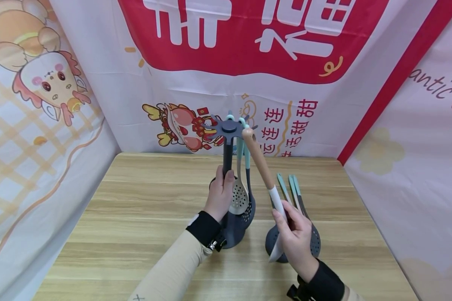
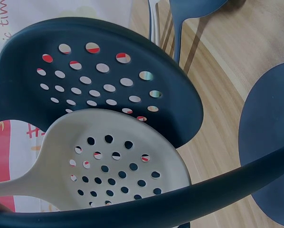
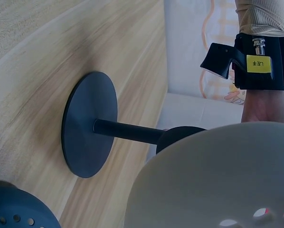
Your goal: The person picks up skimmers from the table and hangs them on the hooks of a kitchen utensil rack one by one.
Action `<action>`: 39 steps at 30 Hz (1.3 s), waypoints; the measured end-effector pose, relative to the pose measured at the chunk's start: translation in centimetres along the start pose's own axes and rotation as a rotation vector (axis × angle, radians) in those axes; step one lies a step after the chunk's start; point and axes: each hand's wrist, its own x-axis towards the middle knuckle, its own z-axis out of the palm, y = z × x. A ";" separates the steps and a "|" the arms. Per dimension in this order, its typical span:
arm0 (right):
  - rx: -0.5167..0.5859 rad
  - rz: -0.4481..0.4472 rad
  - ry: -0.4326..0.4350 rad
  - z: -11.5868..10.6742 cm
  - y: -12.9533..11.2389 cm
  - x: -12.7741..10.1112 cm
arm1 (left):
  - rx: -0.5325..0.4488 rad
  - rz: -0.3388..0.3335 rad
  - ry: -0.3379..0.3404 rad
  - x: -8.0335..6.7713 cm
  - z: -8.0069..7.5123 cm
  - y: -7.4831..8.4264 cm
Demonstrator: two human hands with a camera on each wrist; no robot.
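Observation:
My left hand [image 1: 220,194] grips the dark pole of a utensil stand [image 1: 228,156] just under its hooked top. From the hooks hang a beige skimmer [image 1: 239,200] and a dark skimmer [image 1: 250,209]; both perforated heads fill much of the left wrist view. Part of a dark utensil shows behind my left hand. My right hand [image 1: 295,236] holds a slotted spoon [image 1: 260,161] by its white neck, wooden handle upward, handle end close to the hooks. Its pale rounded head [image 3: 213,175] looms close in the right wrist view, a few holes at its lower edge.
To the right of the stand, several utensils with mint handles [image 1: 294,186] lie on the wooden table [image 1: 147,209], among them a dark slotted one [image 1: 315,242]. The stand's round base [image 3: 89,123] rests on the tabletop. Printed cloth [image 1: 211,90] hangs behind the table's back edge.

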 end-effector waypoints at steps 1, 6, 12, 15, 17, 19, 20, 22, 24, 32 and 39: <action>-0.003 -0.003 0.001 0.0 0.0 0.0 | 0.002 0.000 0.000 0.0 0.0 0.0; -0.007 -0.032 0.010 0.3 0.3 0.0 | 0.009 0.001 0.003 0.0 0.0 0.0; 0.001 -0.069 0.019 0.7 0.4 0.0 | 0.012 0.004 0.001 0.0 0.1 0.0; -0.003 -0.085 0.021 0.9 0.5 0.1 | 0.018 0.006 0.000 0.0 0.1 0.0; 0.003 -0.085 0.018 1.0 0.6 0.1 | 0.021 0.009 -0.002 0.0 0.1 0.0; 0.006 -0.076 0.013 1.2 0.7 0.1 | 0.023 0.008 -0.003 0.0 0.1 0.0; 0.008 -0.075 0.009 1.3 0.8 0.1 | 0.023 0.009 -0.004 0.0 0.1 0.0; 0.012 -0.069 -0.001 1.5 0.9 0.1 | 0.021 0.010 -0.005 0.0 0.2 0.0; 0.014 -0.067 -0.013 1.7 1.0 0.1 | 0.019 0.011 -0.004 0.0 0.2 0.0; 0.062 -0.025 -0.060 2.7 1.4 0.2 | 0.005 0.008 0.004 -0.1 0.0 0.1; 0.105 -0.003 -0.088 3.9 1.8 0.3 | 0.017 0.013 0.023 -0.1 0.1 0.0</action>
